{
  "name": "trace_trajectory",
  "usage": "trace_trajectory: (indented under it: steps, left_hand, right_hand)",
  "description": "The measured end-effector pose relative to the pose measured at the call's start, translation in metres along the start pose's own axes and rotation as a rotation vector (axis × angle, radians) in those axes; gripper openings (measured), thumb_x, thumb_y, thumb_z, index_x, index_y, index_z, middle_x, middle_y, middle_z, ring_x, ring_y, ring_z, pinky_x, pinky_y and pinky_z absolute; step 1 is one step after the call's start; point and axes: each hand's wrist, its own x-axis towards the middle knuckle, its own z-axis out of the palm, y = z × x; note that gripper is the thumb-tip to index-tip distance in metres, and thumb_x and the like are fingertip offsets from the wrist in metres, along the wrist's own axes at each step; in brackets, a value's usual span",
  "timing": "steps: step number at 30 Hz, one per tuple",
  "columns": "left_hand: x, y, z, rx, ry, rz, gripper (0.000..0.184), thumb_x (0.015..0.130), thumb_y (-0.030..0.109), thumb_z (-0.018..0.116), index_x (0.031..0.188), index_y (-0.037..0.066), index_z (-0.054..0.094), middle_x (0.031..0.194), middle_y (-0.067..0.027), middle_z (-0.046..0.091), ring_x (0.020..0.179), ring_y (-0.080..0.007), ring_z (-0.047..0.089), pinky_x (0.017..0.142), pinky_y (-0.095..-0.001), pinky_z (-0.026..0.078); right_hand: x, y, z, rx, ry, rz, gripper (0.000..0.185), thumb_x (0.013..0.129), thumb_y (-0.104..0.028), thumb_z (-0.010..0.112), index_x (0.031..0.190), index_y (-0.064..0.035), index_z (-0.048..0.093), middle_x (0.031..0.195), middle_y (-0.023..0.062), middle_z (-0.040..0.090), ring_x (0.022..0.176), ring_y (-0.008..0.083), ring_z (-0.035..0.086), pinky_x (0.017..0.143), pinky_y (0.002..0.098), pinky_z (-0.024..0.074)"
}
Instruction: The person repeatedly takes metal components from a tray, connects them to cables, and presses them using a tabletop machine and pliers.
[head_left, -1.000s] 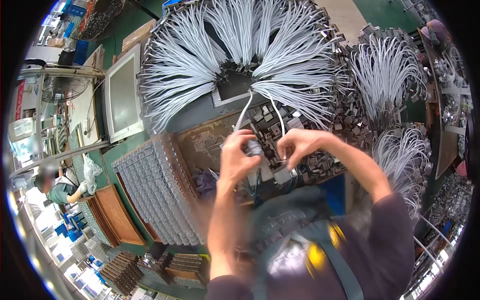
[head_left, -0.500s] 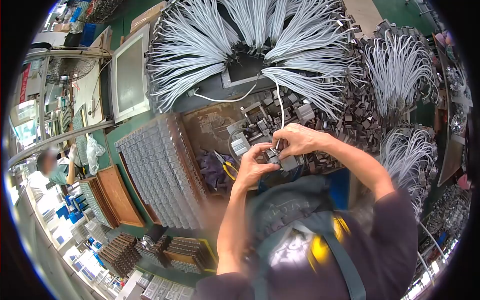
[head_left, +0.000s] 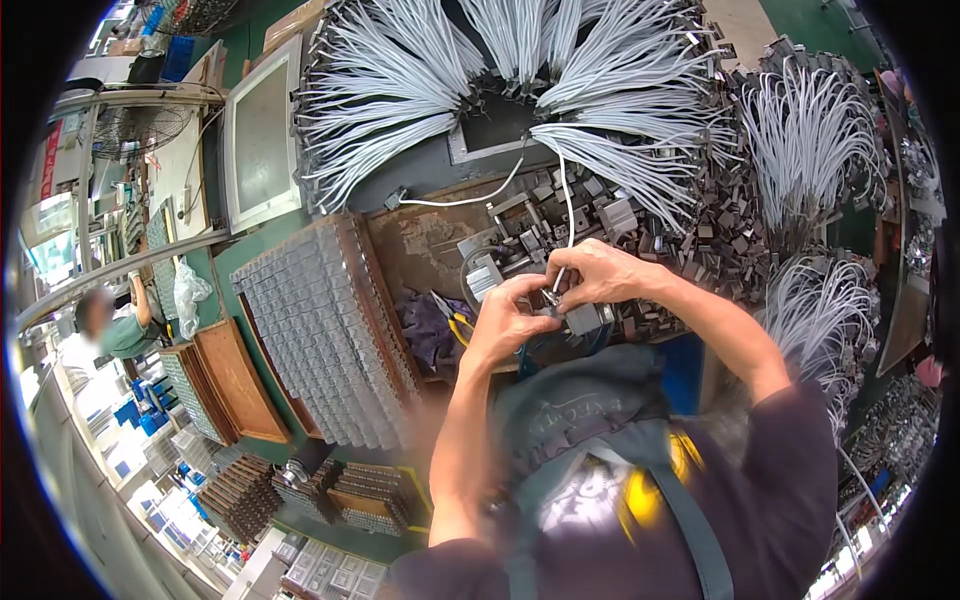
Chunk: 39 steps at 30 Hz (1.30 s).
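Observation:
Above the bench edge my two hands meet at a small metal part, mostly hidden by the fingers. My left hand is closed with thumb and forefinger on that part. With its fingertips pinched, my right hand grips the end of a white cable, which runs up toward the fanned bundles. Just under the right fingers is a silvery metal block. Left of my left hand lie yellow-handled pliers on a dark purple cloth.
Bundles of white cables fan out at the back. Loose metal pieces are heaped to the right. A tray of rowed grey parts lies left. Another person works at far left. A single cable with a metal end lies apart.
Both hands stay together at the small metal part, with slight finger shifts. The view has shifted slightly. At far left the other person's arm has moved.

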Motion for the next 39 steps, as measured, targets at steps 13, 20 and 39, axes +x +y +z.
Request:
trace_trajectory:
  steps: [13,20,39]
  left_hand:
    - [-0.001,0.016,-0.006,0.064,-0.087,-0.158,0.061,0.068,0.008,0.089,0.125,0.001,0.067,0.099,-0.0052,0.072,0.085,-0.0123,0.065,0.074,-0.0283,0.051]
    - [-0.016,0.012,0.009,0.714,0.004,0.305,0.060,0.070,0.013,0.086,0.126,0.002,0.066,0.112,-0.0118,0.071,0.095,-0.0221,0.067,0.083,-0.0360,0.054]
    - [-0.003,-0.064,0.047,-0.471,0.309,0.046,0.044,0.089,-0.001,0.075,0.125,0.001,0.049,0.105,-0.0153,0.071,0.080,-0.0236,0.074,0.066,-0.0342,0.065]
  right_hand:
    - [-0.002,0.004,-0.003,0.174,0.005,0.075,0.039,0.073,-0.009,0.088,0.103,0.0009,0.065,0.084,0.0111,0.074,0.081,0.0168,0.073,0.071,0.0315,0.0591]
    - [-0.008,-0.002,-0.004,0.073,-0.005,0.060,0.040,0.072,-0.009,0.087,0.104,0.0012,0.064,0.085,0.0136,0.076,0.080,0.0184,0.074,0.071,0.0319,0.0585]
    - [0.001,0.004,0.003,-0.026,0.053,0.122,0.021,0.090,-0.011,0.063,0.094,0.0091,0.064,0.073,0.0216,0.071,0.069,0.0320,0.074,0.060,0.0382,0.0566]
